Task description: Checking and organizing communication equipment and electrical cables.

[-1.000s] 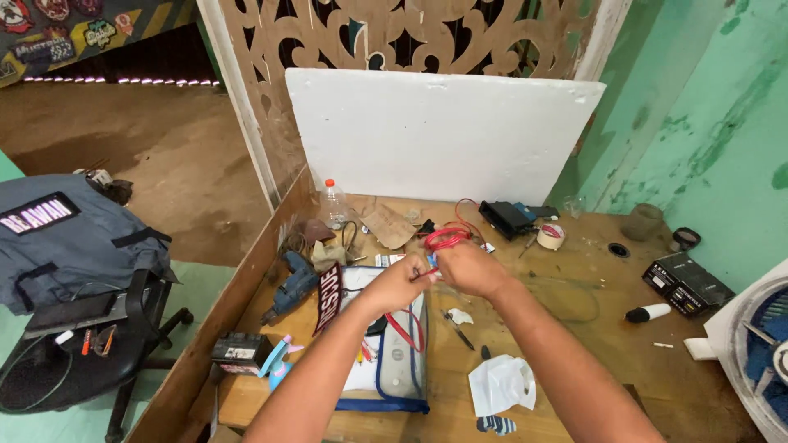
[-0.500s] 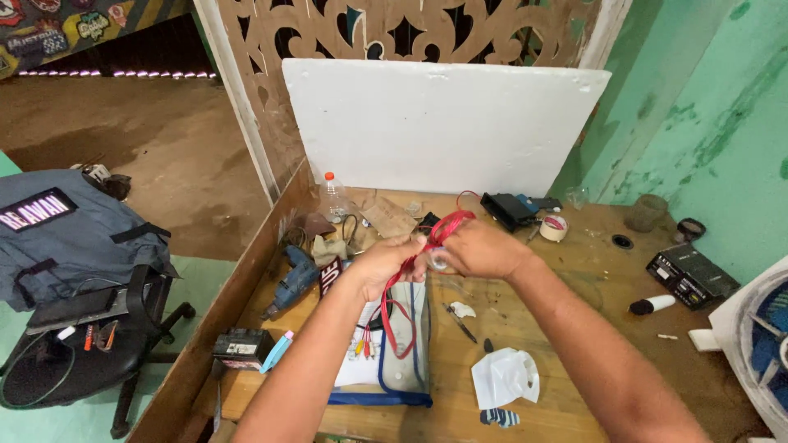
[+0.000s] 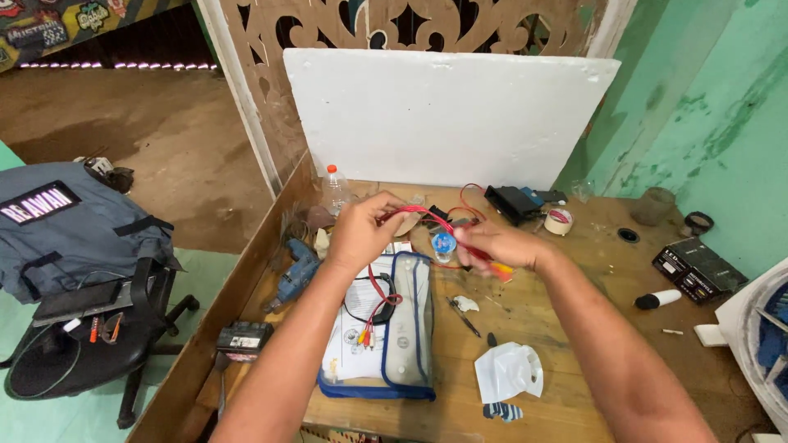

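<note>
My left hand (image 3: 361,232) is raised over the wooden workbench (image 3: 574,328) and grips a bundle of red cable (image 3: 419,215). One end of that cable hangs down to coloured plugs (image 3: 365,335) over a clear blue-edged pouch (image 3: 406,344). My right hand (image 3: 499,246) pinches the other part of the cable, with red and yellow plug tips showing at its fingers. A small blue and white cap or roll (image 3: 443,244) lies just below, between the hands.
A white foam board (image 3: 447,119) leans at the back. On the bench lie a blue drill (image 3: 295,275), plastic bottle (image 3: 334,189), black boxes (image 3: 698,271), tape roll (image 3: 561,220), white plastic scrap (image 3: 509,371) and small battery (image 3: 242,336). A chair with a grey jacket (image 3: 70,230) stands left; a fan (image 3: 767,328) stands right.
My hands have drawn apart, left going left and up, right going right, stretching the red cable between them. The cap between them has come into sight.
</note>
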